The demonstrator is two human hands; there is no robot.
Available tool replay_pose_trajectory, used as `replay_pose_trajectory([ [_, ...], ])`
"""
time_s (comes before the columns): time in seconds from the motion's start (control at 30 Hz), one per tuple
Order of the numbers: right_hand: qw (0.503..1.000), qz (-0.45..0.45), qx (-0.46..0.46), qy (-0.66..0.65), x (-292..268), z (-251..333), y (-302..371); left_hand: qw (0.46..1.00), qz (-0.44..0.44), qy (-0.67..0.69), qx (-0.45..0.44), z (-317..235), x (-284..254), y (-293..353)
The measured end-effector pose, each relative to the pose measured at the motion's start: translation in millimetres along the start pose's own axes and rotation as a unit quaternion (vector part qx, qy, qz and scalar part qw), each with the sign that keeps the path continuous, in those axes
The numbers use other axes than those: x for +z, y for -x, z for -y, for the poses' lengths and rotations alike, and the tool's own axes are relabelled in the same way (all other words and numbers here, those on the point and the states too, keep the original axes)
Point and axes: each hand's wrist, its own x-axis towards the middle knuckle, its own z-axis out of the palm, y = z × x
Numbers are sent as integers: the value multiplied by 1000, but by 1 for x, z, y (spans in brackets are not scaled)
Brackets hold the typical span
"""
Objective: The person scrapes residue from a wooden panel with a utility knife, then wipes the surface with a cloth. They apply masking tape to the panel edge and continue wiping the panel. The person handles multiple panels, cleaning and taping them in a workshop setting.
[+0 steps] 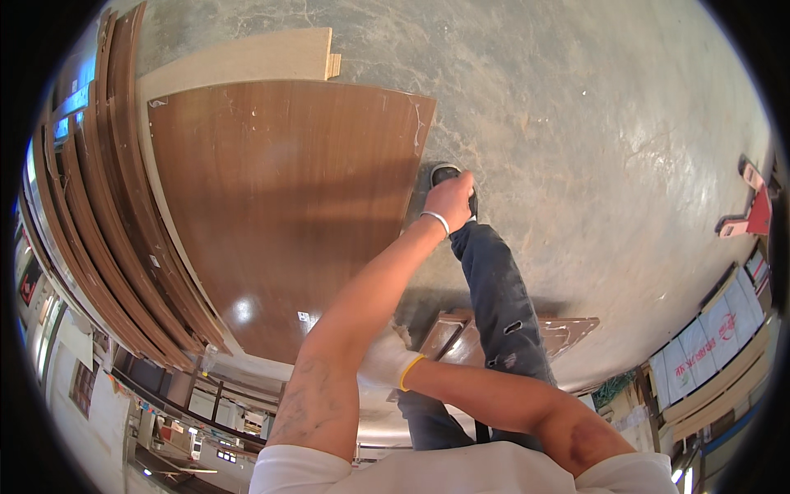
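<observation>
White shirt point(428, 475) at 6 o'clock, my left hand point(450, 199) out at 1 with brown panel point(276, 193) at its 9 o'clock, long axis unclear, left forearm point(358, 296) nearer, overlapping it in view, gloved right hand point(383, 361) at 7 from the left, can't tell either grip.

One bare hand point(450, 200), one gloved hand point(387, 360), one wristband point(439, 218), one shoe point(443, 172). One wide brown panel point(280, 206) at ten o'clock, one pale board point(239, 61) at eleven, one red pallet truck point(759, 211) at three.
</observation>
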Motion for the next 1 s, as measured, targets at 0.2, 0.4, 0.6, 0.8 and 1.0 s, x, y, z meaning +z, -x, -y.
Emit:
replay_pose_trajectory([
  [0.2,999,45,-6,20,11,15,-13,928,-372,-24,-11,22,-45,-17],
  [0.4,932,-70,37,354,110,14,-41,964,-174,-74,-189,2,-73,-44],
  [0.6,909,-59,94,401,110,14,-27,964,140,-207,87,-17,-45,-29],
  [0.8,991,51,75,-98,24,-37,-25,994,-103,-36,29,53,-78,36],
  [1.0,937,-141,311,-74,-59,-103,-16,856,-451,143,-207,186,-113,188],
])
